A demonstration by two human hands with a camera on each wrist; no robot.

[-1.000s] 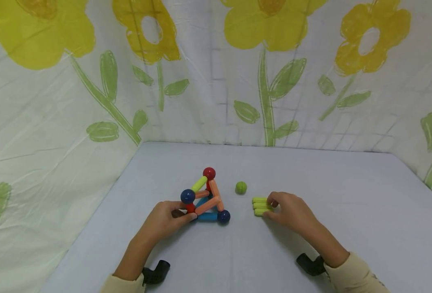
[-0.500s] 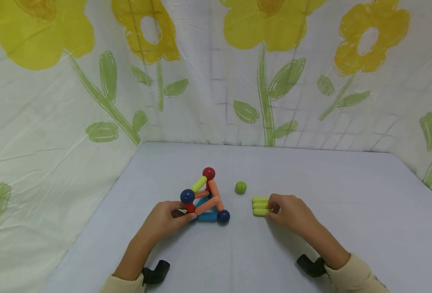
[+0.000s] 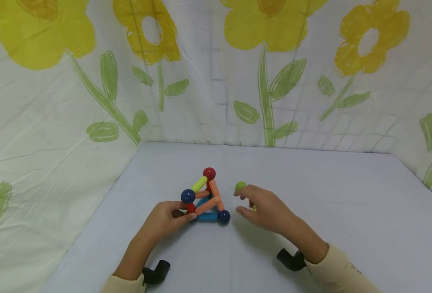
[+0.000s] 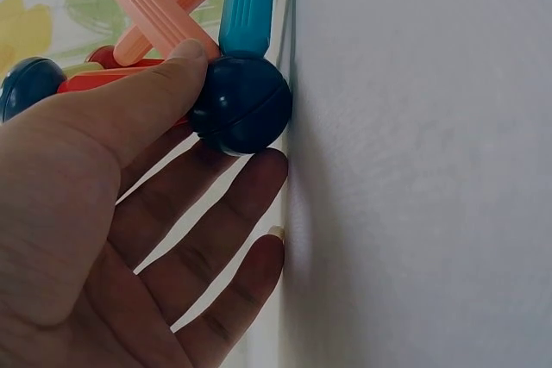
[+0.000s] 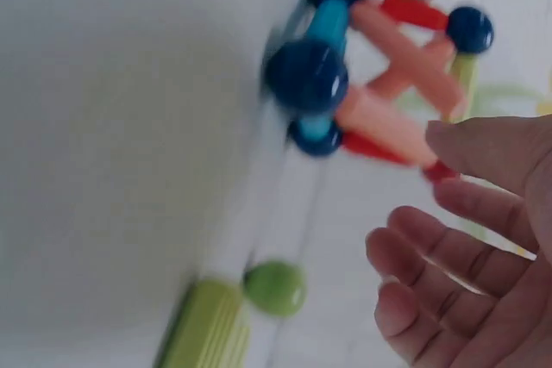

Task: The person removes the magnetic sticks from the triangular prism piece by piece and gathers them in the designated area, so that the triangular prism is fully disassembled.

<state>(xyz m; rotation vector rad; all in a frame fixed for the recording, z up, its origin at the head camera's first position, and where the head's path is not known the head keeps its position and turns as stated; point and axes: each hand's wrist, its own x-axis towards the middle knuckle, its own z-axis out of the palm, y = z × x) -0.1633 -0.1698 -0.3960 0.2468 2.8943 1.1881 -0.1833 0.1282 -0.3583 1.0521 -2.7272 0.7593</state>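
Observation:
My left hand [image 3: 166, 219] pinches the near left corner of a frame of magnetic rods and balls [image 3: 208, 205], its thumb at a dark blue ball [image 4: 241, 105]. The frame has blue, red, salmon and yellow-green rods; a red ball [image 3: 209, 173] tops its back and another dark blue ball [image 3: 223, 216] ends its near right corner. One salmon rod [image 4: 153, 2] slants up from the gripped corner. My right hand [image 3: 271, 209], fingers loosely bent and holding nothing, hovers right of the frame. It mostly covers several yellow-green rods [image 5: 207, 325] in the head view. A green ball [image 3: 241, 185] sits just beyond its fingertips.
Everything stands on a pale cloth-covered table [image 3: 329, 195]. Behind it hangs a white curtain [image 3: 208, 101] printed with yellow flowers. Black wrist mounts [image 3: 156, 272] are on both forearms.
My right hand has left the yellow-green rods and moved left toward the frame, now overlapping the rods and the green ball's lower edge. My left hand and the frame have stayed still.

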